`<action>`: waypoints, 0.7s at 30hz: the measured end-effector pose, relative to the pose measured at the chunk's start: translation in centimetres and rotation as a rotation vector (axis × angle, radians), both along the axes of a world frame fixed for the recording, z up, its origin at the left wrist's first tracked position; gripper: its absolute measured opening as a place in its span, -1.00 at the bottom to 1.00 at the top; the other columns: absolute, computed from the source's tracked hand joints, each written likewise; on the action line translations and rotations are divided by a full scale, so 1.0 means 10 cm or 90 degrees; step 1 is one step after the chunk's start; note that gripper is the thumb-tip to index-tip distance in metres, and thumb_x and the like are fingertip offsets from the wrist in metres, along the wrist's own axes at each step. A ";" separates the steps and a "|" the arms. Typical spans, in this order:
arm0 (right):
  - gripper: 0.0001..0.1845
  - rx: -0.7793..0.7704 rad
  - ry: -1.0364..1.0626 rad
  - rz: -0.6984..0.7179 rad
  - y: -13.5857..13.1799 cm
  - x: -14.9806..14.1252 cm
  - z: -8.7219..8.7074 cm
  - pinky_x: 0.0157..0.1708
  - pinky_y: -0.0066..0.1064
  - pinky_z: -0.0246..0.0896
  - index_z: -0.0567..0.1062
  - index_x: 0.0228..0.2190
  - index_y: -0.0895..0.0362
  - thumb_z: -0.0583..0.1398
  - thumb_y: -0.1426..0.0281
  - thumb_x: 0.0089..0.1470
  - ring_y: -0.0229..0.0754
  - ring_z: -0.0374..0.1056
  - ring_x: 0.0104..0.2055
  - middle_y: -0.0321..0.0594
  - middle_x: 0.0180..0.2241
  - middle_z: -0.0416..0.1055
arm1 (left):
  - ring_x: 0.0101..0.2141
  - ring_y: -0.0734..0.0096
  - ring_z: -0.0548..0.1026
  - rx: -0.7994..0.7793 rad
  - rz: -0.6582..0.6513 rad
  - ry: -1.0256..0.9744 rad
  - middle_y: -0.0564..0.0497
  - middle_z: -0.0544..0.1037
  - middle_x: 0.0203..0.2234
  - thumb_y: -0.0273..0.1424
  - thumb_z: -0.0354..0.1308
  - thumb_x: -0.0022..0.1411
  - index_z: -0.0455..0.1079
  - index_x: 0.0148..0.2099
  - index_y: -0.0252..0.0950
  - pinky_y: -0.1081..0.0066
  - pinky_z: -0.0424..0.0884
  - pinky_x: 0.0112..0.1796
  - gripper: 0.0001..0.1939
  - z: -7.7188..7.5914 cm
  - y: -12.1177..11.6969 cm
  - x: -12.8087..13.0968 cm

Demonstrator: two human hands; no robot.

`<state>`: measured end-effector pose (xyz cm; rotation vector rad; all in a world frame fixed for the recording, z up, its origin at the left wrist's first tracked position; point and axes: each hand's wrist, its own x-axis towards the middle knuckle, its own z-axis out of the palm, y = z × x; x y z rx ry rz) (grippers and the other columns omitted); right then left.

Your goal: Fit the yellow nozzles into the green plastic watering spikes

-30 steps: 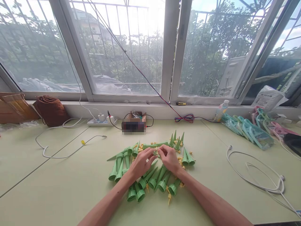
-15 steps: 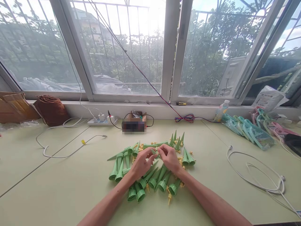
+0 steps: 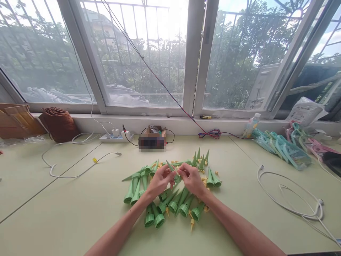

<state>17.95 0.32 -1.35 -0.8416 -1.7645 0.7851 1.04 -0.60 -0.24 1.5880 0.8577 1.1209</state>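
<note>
Both my hands meet over a heap of green plastic cone spikes (image 3: 170, 204) on the pale green table (image 3: 66, 213). My left hand (image 3: 159, 182) and my right hand (image 3: 192, 179) are both closed on one green cone spike (image 3: 172, 168), which is lifted above the heap with its tip pointing up and to the left. Small yellow plastic pieces (image 3: 191, 223) lie scattered among the cones. More cones stand upright (image 3: 200, 159) just behind my hands.
A white cable (image 3: 293, 199) loops at the right; another white cable (image 3: 77, 167) runs left to a power strip (image 3: 115, 137). Teal and pink clips (image 3: 282, 149) pile at the back right. A brown bag (image 3: 58, 124), a small box (image 3: 152, 139) and a bottle (image 3: 250, 125) sit by the window sill.
The cone in my hands has been lifted a little and tilted, so its tip now points up and left. My hands stayed over the heap.
</note>
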 end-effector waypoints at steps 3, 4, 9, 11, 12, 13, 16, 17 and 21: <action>-0.72 0.015 -0.007 0.017 0.00 0.01 0.00 -0.56 -0.47 -0.15 0.24 -0.50 0.11 0.08 0.29 0.24 -0.33 -0.08 -0.57 -0.43 -0.60 0.05 | -0.60 0.51 0.42 -0.066 -0.028 -0.017 0.12 0.38 -0.60 -0.14 0.18 0.26 0.31 -0.22 -0.32 0.52 0.40 -0.60 -0.69 0.05 -0.01 -0.02; -0.72 0.020 -0.009 0.022 0.00 0.01 -0.01 -0.56 -0.47 -0.15 0.24 -0.50 0.11 0.08 0.29 0.24 -0.33 -0.08 -0.57 -0.43 -0.60 0.06 | -0.61 0.52 0.41 -0.090 -0.033 -0.018 0.12 0.38 -0.60 -0.14 0.18 0.26 0.31 -0.23 -0.32 0.53 0.39 -0.62 -0.68 0.07 -0.02 -0.02; -0.73 0.025 -0.008 0.023 0.00 0.01 0.00 -0.56 -0.48 -0.15 0.24 -0.50 0.11 0.08 0.33 0.24 -0.33 -0.09 -0.57 -0.43 -0.60 0.06 | -0.62 0.53 0.42 -0.155 -0.044 -0.030 0.12 0.38 -0.59 -0.12 0.21 0.22 0.29 -0.26 -0.31 0.55 0.36 -0.64 -0.66 0.12 -0.04 -0.02; -0.73 0.026 -0.004 0.015 0.00 0.00 0.00 -0.56 -0.48 -0.16 0.24 -0.50 0.12 0.08 0.33 0.23 -0.34 -0.09 -0.57 -0.43 -0.60 0.05 | -0.63 0.52 0.42 -0.139 -0.042 -0.030 0.12 0.39 -0.58 -0.12 0.22 0.22 0.30 -0.25 -0.31 0.55 0.37 -0.64 -0.66 0.13 -0.04 -0.02; -0.73 0.026 -0.002 0.012 0.01 0.00 -0.01 -0.56 -0.48 -0.16 0.24 -0.50 0.12 0.08 0.33 0.23 -0.34 -0.09 -0.57 -0.43 -0.60 0.05 | -0.63 0.52 0.42 -0.126 -0.041 -0.027 0.11 0.40 -0.58 -0.13 0.22 0.22 0.31 -0.25 -0.31 0.54 0.38 -0.64 -0.67 0.12 -0.04 -0.02; -0.73 0.026 0.000 0.010 0.01 -0.01 -0.01 -0.56 -0.48 -0.16 0.24 -0.50 0.12 0.08 0.33 0.23 -0.33 -0.09 -0.57 -0.43 -0.60 0.05 | -0.64 0.52 0.42 -0.111 -0.038 -0.024 0.11 0.40 -0.58 -0.14 0.22 0.22 0.32 -0.24 -0.32 0.54 0.38 -0.64 -0.67 0.12 -0.03 -0.02; -0.73 0.016 0.002 0.008 0.01 -0.01 -0.03 -0.57 -0.47 -0.17 0.24 -0.51 0.11 0.08 0.33 0.23 -0.34 -0.08 -0.57 -0.43 -0.61 0.05 | -0.64 0.49 0.43 -0.067 -0.034 -0.013 0.11 0.40 -0.60 -0.16 0.23 0.21 0.32 -0.24 -0.32 0.51 0.41 -0.64 -0.69 0.08 -0.01 -0.03; -0.73 0.012 0.002 0.007 0.01 -0.01 -0.04 -0.57 -0.47 -0.17 0.23 -0.51 0.11 0.08 0.33 0.23 -0.34 -0.08 -0.57 -0.43 -0.61 0.05 | -0.64 0.47 0.44 -0.053 -0.032 -0.006 0.12 0.40 -0.61 -0.17 0.23 0.21 0.31 -0.24 -0.31 0.49 0.43 -0.64 -0.69 0.07 -0.01 -0.04; -0.72 0.007 -0.012 -0.007 0.03 0.00 -0.07 -0.58 -0.47 -0.18 0.21 -0.52 0.11 0.08 0.33 0.22 -0.34 -0.08 -0.59 -0.44 -0.62 0.04 | -0.60 0.41 0.45 0.007 -0.023 0.066 0.11 0.36 -0.62 -0.21 0.20 0.23 0.29 -0.28 -0.31 0.45 0.44 -0.61 -0.74 0.01 0.01 -0.05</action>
